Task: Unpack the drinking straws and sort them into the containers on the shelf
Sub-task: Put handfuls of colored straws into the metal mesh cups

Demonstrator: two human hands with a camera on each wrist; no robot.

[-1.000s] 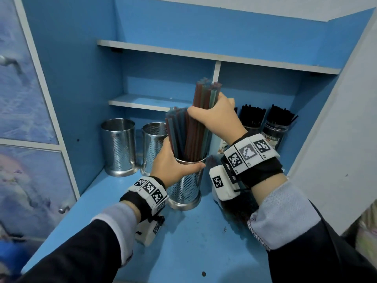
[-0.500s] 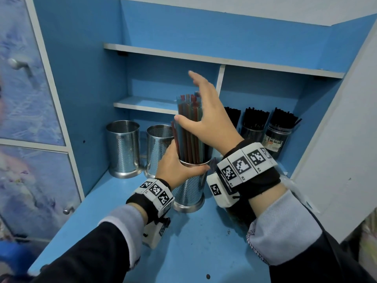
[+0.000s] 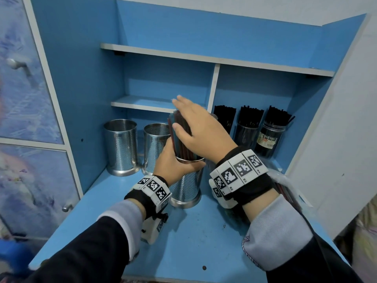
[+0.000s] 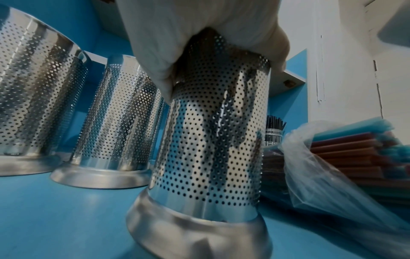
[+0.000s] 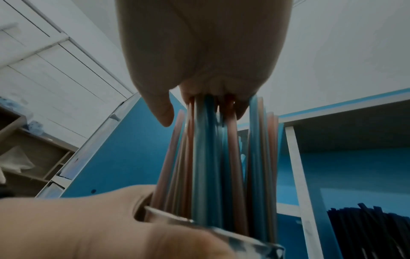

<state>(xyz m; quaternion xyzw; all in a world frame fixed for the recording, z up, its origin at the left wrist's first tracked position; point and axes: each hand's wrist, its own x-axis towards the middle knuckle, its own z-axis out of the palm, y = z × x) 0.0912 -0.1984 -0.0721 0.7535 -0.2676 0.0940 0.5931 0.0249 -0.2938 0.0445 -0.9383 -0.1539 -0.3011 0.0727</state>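
My left hand (image 3: 175, 160) wraps the perforated holder (image 3: 186, 188) while my right hand (image 3: 201, 132), fingers spread flat, pats the coloured straws (image 3: 180, 137) down. One holder is filled, I judge; two steel holders (image 3: 120, 148) stand empty, and more straws wait in the plastic bag (image 4: 346, 157).

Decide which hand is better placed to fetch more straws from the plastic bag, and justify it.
Right. The right hand is open over the straws, nearer the bag; the left hand grips the holder.

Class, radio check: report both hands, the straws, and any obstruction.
Left hand grips the perforated steel holder. Right hand, fingers straight, presses the coloured straws down. Nothing blocking; more straws in the plastic bag alongside.
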